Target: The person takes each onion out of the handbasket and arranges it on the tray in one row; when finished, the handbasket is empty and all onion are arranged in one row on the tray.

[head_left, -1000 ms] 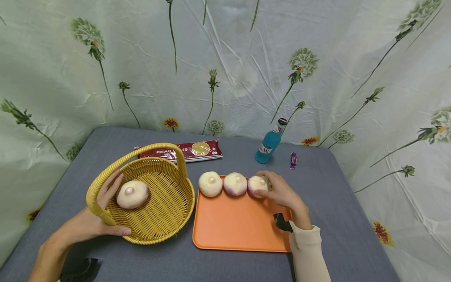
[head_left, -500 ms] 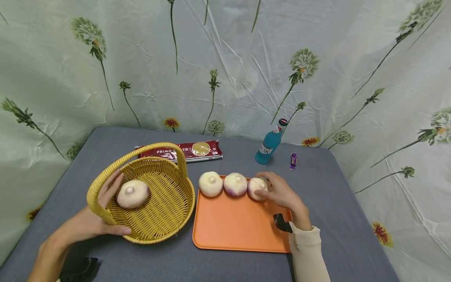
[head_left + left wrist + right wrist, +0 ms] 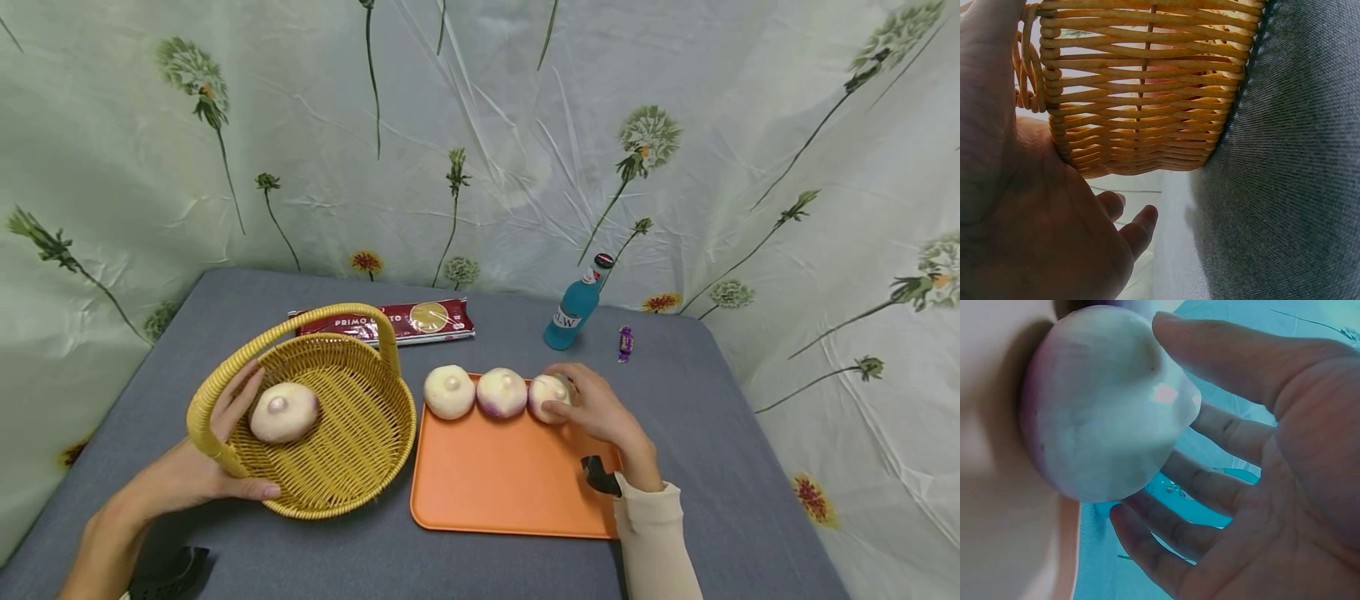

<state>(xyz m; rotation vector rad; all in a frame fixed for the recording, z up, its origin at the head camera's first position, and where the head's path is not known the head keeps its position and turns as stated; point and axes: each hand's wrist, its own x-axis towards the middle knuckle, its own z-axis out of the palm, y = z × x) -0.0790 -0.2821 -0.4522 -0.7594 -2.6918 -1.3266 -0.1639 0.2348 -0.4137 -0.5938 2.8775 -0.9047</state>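
Observation:
On the left my left hand [image 3: 197, 467] grips the rim of a yellow wicker basket [image 3: 352, 450], thumb outside and fingers inside beside a white-purple turnip [image 3: 283, 412] lying in it. The left wrist view shows my palm [image 3: 1035, 237] against the basket wall [image 3: 1147, 94]. An orange tray [image 3: 502, 483] to the right carries three turnips in a row along its far edge. My right hand [image 3: 583, 402] curls round the rightmost turnip [image 3: 544, 392], which rests on the tray. In the right wrist view, my thumb and fingers [image 3: 1222, 431] wrap that turnip [image 3: 1104, 406].
A red pasta packet [image 3: 397, 321] lies behind the basket. A blue bottle [image 3: 573, 310] and a small purple candy [image 3: 626, 342] stand behind the tray. The grey table [image 3: 720, 433] is ringed by a flowered cloth backdrop [image 3: 480, 150].

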